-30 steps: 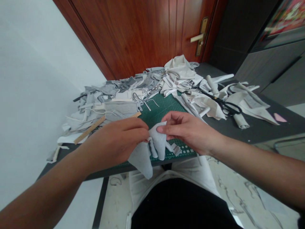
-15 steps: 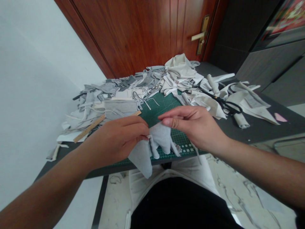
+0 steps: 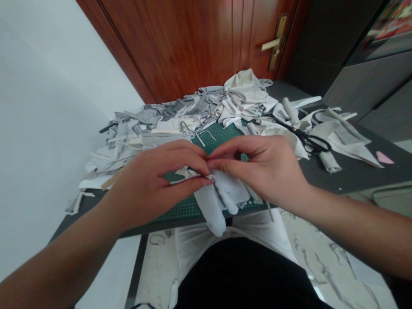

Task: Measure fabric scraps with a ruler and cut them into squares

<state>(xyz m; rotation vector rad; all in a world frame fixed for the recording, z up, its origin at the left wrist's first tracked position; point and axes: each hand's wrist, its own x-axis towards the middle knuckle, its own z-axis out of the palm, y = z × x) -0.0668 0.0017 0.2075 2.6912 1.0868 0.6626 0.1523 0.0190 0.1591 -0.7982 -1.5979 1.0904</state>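
Note:
Both hands pinch a pale grey piece of fabric (image 3: 210, 210) above the front of a green cutting mat (image 3: 180, 210). My left hand (image 3: 161, 180) grips its upper edge between thumb and fingers. Close beside it, my right hand (image 3: 260, 165) pinches the same edge, the fingertips of both hands almost touching. Rounded flaps of the fabric hang down past the table's front edge. Part of the gathered edge is hidden behind the fingers. A thin strip of cloth (image 3: 269, 211) dangles below my right hand.
Heaps of grey and cream fabric scraps (image 3: 244, 92) line the back of the dark table (image 3: 347, 178). Black-handled scissors (image 3: 312, 141) lie among scraps at right, near a pink piece (image 3: 384, 158). A wooden ruler (image 3: 111, 179) shows partly behind my left forearm. A door (image 3: 180, 47) stands behind.
My hands have come together at the fabric's top edge, the left moving right. The fabric has shifted right and bunched, its flaps hanging closer together. The view has tilted slightly.

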